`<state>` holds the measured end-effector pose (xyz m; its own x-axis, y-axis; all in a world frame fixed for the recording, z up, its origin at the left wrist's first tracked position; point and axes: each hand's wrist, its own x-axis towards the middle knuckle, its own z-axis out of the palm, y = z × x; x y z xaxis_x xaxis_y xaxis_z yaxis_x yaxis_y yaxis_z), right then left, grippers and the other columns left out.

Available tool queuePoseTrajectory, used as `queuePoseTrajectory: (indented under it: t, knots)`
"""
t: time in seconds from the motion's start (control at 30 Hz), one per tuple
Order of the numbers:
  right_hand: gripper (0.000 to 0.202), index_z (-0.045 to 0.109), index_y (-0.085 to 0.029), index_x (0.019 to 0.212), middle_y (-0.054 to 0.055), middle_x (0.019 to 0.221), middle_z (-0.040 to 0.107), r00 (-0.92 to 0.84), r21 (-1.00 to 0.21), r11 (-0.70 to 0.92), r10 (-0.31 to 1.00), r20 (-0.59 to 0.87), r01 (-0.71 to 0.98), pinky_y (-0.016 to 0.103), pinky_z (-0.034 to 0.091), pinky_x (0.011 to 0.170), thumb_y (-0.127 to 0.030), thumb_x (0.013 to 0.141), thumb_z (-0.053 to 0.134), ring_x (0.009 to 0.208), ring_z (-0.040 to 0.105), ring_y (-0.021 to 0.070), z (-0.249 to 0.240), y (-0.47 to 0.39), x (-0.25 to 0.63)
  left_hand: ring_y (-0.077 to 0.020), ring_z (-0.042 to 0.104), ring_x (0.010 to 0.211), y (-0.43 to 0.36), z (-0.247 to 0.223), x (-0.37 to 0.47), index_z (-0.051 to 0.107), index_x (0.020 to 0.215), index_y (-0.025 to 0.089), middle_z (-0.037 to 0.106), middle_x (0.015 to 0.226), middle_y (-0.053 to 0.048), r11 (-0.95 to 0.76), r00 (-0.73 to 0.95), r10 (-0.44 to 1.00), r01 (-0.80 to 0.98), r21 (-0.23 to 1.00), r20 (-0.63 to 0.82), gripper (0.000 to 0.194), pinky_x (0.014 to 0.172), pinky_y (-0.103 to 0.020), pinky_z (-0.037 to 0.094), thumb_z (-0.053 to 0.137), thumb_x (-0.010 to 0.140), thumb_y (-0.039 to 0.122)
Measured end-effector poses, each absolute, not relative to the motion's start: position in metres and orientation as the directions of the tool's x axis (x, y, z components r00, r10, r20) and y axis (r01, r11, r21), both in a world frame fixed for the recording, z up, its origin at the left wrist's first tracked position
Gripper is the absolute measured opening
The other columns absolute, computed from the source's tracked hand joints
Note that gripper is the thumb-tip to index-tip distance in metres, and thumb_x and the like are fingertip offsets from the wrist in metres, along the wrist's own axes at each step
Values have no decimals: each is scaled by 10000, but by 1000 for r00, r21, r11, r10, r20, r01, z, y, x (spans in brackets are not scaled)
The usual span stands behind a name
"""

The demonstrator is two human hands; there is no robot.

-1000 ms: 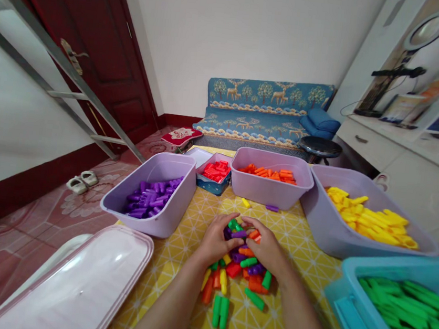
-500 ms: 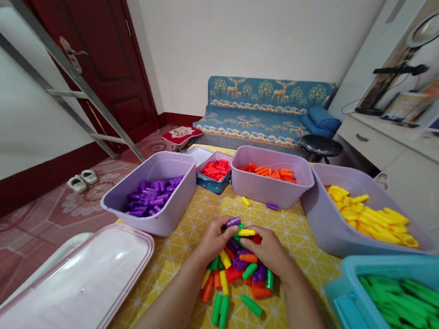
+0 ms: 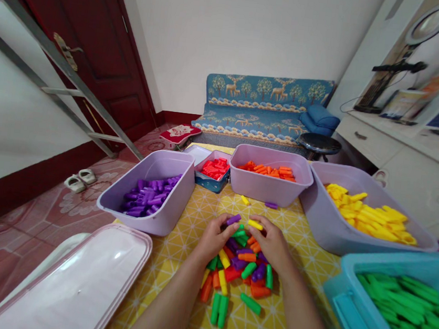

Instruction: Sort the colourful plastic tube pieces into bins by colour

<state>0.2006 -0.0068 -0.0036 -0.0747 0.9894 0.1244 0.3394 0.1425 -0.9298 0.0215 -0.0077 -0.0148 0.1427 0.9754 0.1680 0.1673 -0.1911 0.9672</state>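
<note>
Between the thumb and fingers of my left hand (image 3: 214,236) is a short purple plastic tube (image 3: 233,219). My right hand (image 3: 271,242) pinches a yellow plastic tube (image 3: 255,224). Both hands hover at the far side of a mixed pile of tubes in purple, green, orange, red and yellow. Green tubes (image 3: 240,235) show between the two hands. Closer to me lie a pair of green tubes (image 3: 219,311) side by side and a single green tube (image 3: 250,303). Parts of the pile are hidden behind my fingers.
A lilac bin (image 3: 183,202) of purple pieces stands left. Behind are a small box (image 3: 210,183) of red pieces and a bin (image 3: 268,186) of orange ones. Rightward are a bin (image 3: 327,224) of yellow pieces and a turquoise bin (image 3: 359,328) of green ones. A lid (image 3: 71,279) lies left.
My right hand has drawn slightly right, away from my left, with the yellow tube; more green and orange pieces show between them. The purple tube stays in my left hand.
</note>
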Motion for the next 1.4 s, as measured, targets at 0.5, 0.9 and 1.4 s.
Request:
queuePoseTrajectory:
  t: [0.5,0.9,1.4]
  knots:
    - [296,608,-238,963,55,923,709,-170,-499,185,982,76,846,354,443,760,-282,684,694,880,652,257,24,-19,186,-195,632,900,-4,-25,20,648,1095,197,675,1010,-72,-204,116,976,166,965,186,293,825,-310,497,576,813,224]
    - [283,660,-246,930,21,965,694,-202,-391,199,979,35,899,323,383,845,-141,672,612,944,615,215,34,-22,183,-177,604,917,-4,-24,21,674,1023,161,646,1007,-80,-282,116,958,250,926,260,256,828,-284,476,541,806,130]
    - [210,648,-235,971,24,832,702,27,-798,192,967,253,571,301,487,701,-256,767,599,751,651,186,55,-20,205,-183,618,894,-3,-22,21,683,990,161,664,970,-78,-280,113,960,284,917,258,233,836,-312,475,535,812,137]
